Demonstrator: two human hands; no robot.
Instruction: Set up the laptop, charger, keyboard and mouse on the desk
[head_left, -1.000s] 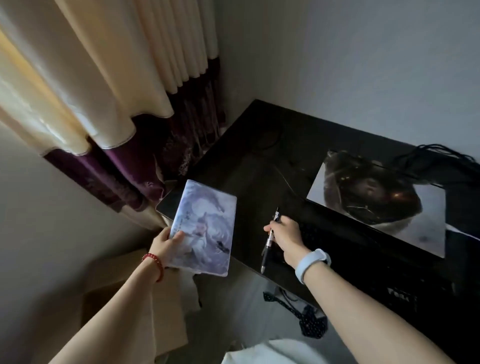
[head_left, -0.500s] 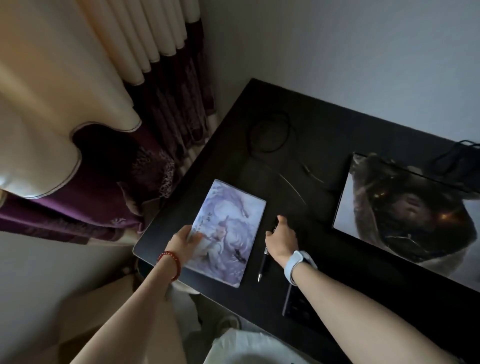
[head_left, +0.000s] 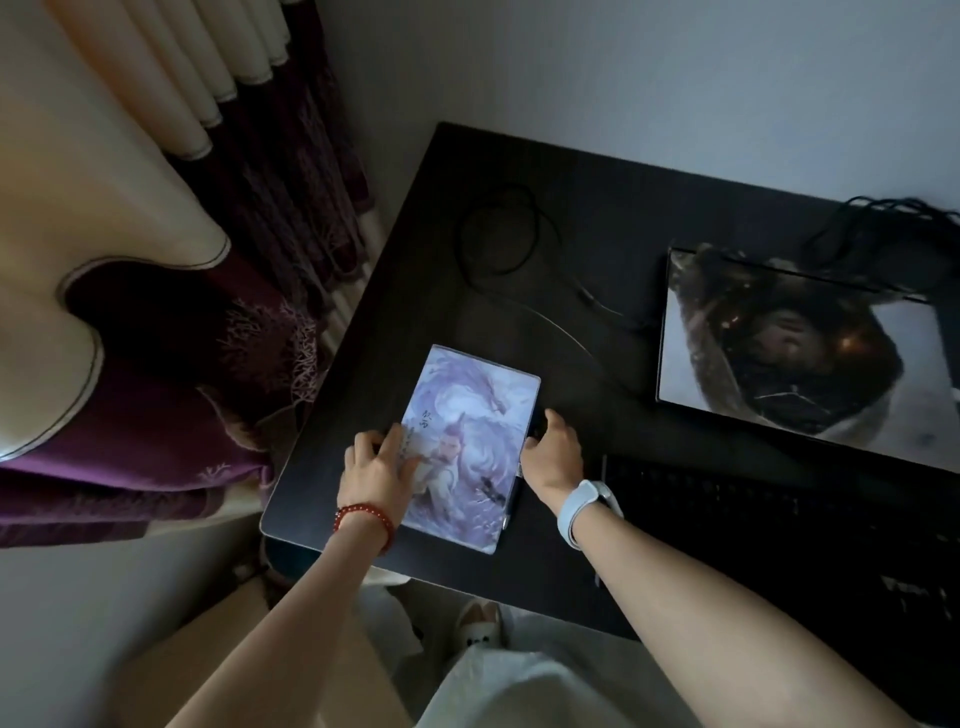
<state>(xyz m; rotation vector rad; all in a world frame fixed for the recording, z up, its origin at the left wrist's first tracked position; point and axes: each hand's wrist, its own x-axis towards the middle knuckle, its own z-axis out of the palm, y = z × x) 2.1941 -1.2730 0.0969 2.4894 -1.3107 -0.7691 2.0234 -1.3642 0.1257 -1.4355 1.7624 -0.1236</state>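
A notebook (head_left: 467, 441) with a pale purple illustrated cover lies flat on the black desk (head_left: 597, 208), near its front left corner. My left hand (head_left: 376, 462) rests on the notebook's left part with fingers spread flat. My right hand (head_left: 553, 452) sits at the notebook's right edge, fingers curled over a pen (head_left: 511, 506) that lies along that edge. To the right stands the laptop's lit screen (head_left: 805, 364), showing a dark picture. A dark keyboard (head_left: 727, 519) lies in front of the screen.
A thin black cable (head_left: 498, 234) lies coiled at the desk's back left and runs toward the screen. More black cables (head_left: 883, 223) are bunched behind the screen. Cream and purple curtains (head_left: 182, 338) hang left of the desk. The wall is close behind.
The notebook came from over the desk's left corner to lie flat on the desk. The pen went down beside its right edge under my right hand. My view shifted toward the desk.
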